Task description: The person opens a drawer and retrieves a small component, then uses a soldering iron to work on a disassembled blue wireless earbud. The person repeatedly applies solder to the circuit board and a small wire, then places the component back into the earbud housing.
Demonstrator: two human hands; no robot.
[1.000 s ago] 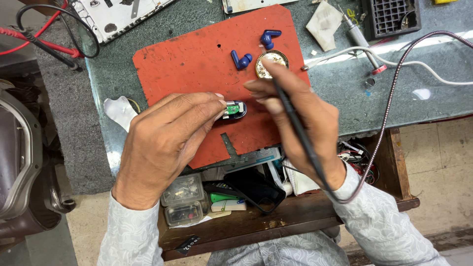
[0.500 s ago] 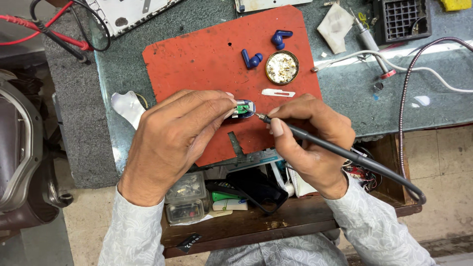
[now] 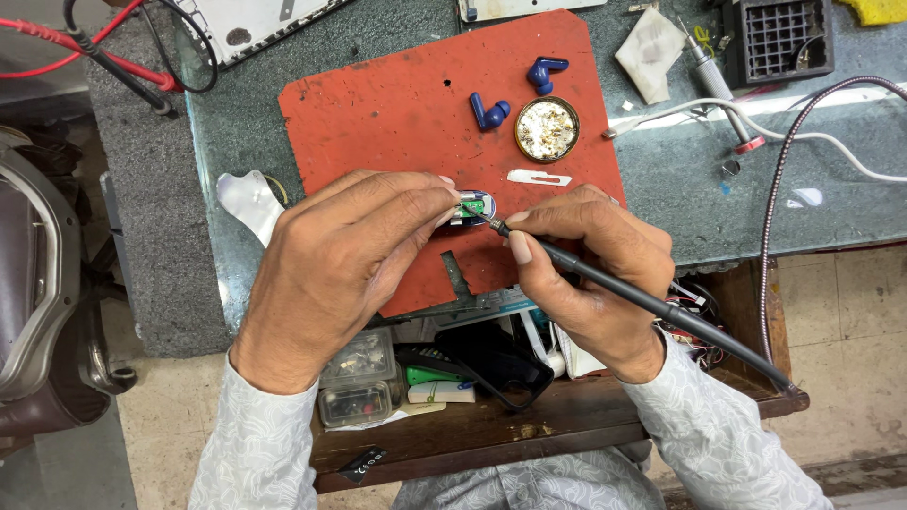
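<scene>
far left: red and black probe leads [image 3: 113, 57] lying on the grey-green stone bench top [image 3: 756, 189], well clear of the work
mat: worn red rubber work mat [image 3: 397, 113], both hands over its front edge
left hand: left hand [image 3: 335, 264] clenched, fingertips pinching a small green circuit board with a blue edge [image 3: 470, 208], pressed down on the mat
board position: near the mat's front edge, between the two hands, partly hidden by the left fingers
right hand: right hand [image 3: 586, 269] in a pen grip around a slim black soldering iron [image 3: 614, 283], tip touching the board's right side
iron cable: braided dark cable [image 3: 784, 189] runs off the handle, loops up over the bench at right
behind hands: two blue earbuds [image 3: 515, 94] on the mat, round brass tin of tip-cleaning wool [image 3: 547, 128] just beside them, thin white blade-like strip [image 3: 539, 177] just below the tin
below bench: open wooden drawer [image 3: 529, 425] with small clear plastic parts boxes [image 3: 357, 378]
far right: black grid-top holder [image 3: 777, 38] at the bench's back edge
</scene>
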